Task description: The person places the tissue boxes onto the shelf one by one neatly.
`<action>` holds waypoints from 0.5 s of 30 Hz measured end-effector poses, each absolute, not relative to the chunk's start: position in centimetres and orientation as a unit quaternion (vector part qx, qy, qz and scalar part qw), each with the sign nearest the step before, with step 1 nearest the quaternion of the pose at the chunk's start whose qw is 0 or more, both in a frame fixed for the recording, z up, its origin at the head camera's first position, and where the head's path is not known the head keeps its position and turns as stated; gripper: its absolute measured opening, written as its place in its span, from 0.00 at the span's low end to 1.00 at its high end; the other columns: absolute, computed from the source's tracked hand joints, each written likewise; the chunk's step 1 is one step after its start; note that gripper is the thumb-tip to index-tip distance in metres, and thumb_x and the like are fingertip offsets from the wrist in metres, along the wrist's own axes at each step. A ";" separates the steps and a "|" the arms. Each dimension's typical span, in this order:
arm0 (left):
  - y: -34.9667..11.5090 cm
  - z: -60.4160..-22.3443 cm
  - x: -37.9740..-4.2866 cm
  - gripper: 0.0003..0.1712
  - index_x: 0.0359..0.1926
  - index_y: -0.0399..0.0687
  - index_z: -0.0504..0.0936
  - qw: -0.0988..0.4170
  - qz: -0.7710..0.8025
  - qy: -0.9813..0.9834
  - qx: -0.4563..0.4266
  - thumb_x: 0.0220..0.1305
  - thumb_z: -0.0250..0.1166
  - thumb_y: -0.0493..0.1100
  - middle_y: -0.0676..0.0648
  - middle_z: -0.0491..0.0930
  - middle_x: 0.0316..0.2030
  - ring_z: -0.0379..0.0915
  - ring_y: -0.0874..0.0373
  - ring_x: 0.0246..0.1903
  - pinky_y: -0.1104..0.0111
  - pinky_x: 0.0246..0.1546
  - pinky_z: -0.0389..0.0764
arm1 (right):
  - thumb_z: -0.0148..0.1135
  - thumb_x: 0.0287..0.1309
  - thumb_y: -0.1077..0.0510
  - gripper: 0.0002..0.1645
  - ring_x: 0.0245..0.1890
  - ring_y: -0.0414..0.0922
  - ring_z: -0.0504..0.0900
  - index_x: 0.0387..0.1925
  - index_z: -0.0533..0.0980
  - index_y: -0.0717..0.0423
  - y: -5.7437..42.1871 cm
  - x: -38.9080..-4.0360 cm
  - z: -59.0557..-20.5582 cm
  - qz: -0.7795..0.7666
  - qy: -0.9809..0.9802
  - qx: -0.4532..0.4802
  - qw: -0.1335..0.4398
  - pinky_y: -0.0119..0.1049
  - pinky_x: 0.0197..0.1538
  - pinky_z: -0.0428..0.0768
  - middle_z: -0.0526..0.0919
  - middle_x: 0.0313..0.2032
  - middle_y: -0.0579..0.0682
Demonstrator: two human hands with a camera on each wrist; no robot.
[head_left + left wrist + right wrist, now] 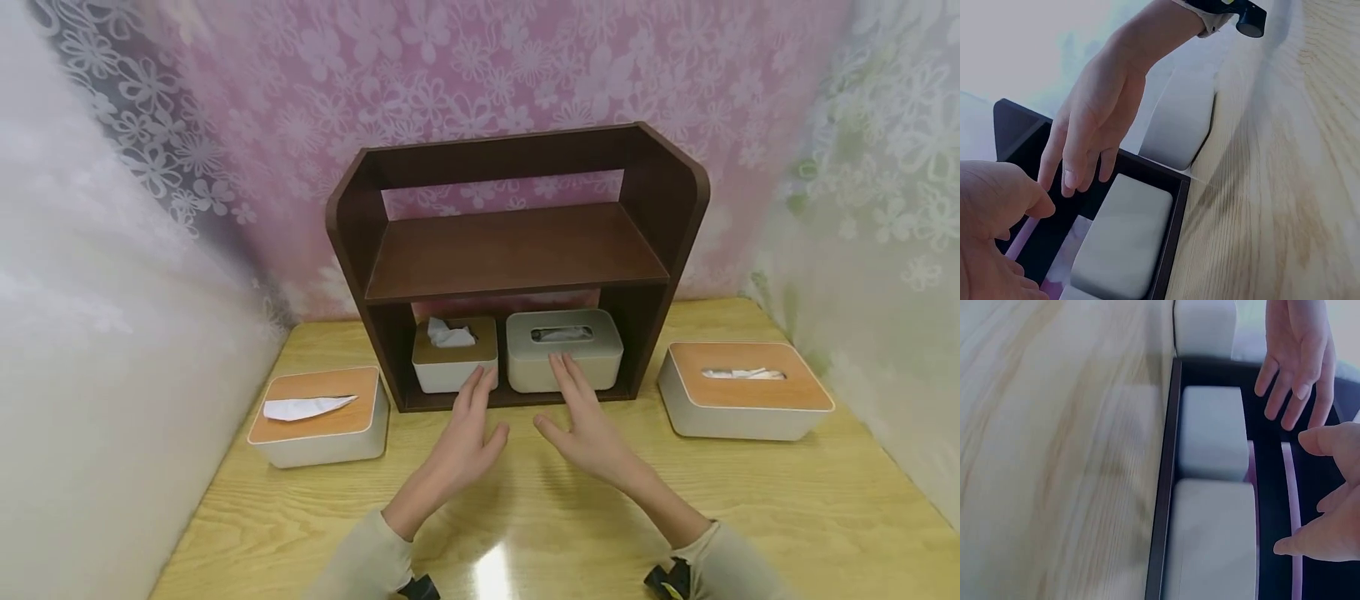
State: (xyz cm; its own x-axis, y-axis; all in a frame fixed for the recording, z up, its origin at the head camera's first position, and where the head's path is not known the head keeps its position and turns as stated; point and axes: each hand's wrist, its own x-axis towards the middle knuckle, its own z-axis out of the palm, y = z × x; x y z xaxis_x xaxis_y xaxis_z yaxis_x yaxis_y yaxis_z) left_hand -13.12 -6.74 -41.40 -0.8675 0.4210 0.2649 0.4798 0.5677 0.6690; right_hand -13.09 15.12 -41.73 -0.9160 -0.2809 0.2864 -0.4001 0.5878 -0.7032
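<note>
Two tissue boxes stand side by side in the lower bay of a dark brown shelf (pixel 517 250). The smaller, left one (pixel 455 375) is white with a brown lid and a tissue poking up. The wider, right one (pixel 564 367) is pale with a grey-green lid and an oval slot. My left hand (pixel 468 442) is nearest the smaller box, fingers extended. Facing the wider box is my right hand (pixel 588 429), its fingers likewise straight and thumb apart. Neither hand holds anything; whether fingertips touch the boxes I cannot tell.
On the wooden table (pixel 525 517), a tissue box with an orange-brown lid (pixel 322 446) stands left of the shelf. A similar box (pixel 738 421) stands to its right. Flower-patterned sheeting (pixel 465 75) rises behind and at both sides.
</note>
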 end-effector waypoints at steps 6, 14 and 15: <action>-8.4 -41.1 -11.9 0.41 0.79 0.47 0.46 0.043 -0.387 -0.890 -0.238 0.72 0.56 0.42 0.37 0.42 0.77 0.47 0.40 0.74 0.46 0.65 0.66 | 0.64 0.65 0.53 0.53 0.76 0.62 0.41 0.80 0.42 0.51 12.9 -12.6 -42.1 0.419 -0.882 0.211 0.045 0.70 0.64 0.60 0.39 0.78 0.61; -11.0 -40.6 -10.2 0.40 0.77 0.49 0.51 0.083 -0.392 -0.891 -0.213 0.71 0.59 0.40 0.39 0.47 0.75 0.51 0.40 0.72 0.44 0.63 0.68 | 0.64 0.64 0.51 0.53 0.76 0.62 0.46 0.80 0.44 0.44 10.1 -12.0 -42.5 0.446 -0.865 0.231 -0.003 0.70 0.66 0.58 0.42 0.78 0.58; -11.4 -40.6 -10.0 0.39 0.77 0.48 0.52 0.092 -0.390 -0.892 -0.210 0.71 0.59 0.39 0.39 0.49 0.75 0.52 0.40 0.72 0.44 0.62 0.68 | 0.64 0.64 0.51 0.52 0.75 0.62 0.47 0.80 0.44 0.45 9.8 -12.0 -42.6 0.451 -0.860 0.239 -0.010 0.70 0.66 0.58 0.44 0.78 0.58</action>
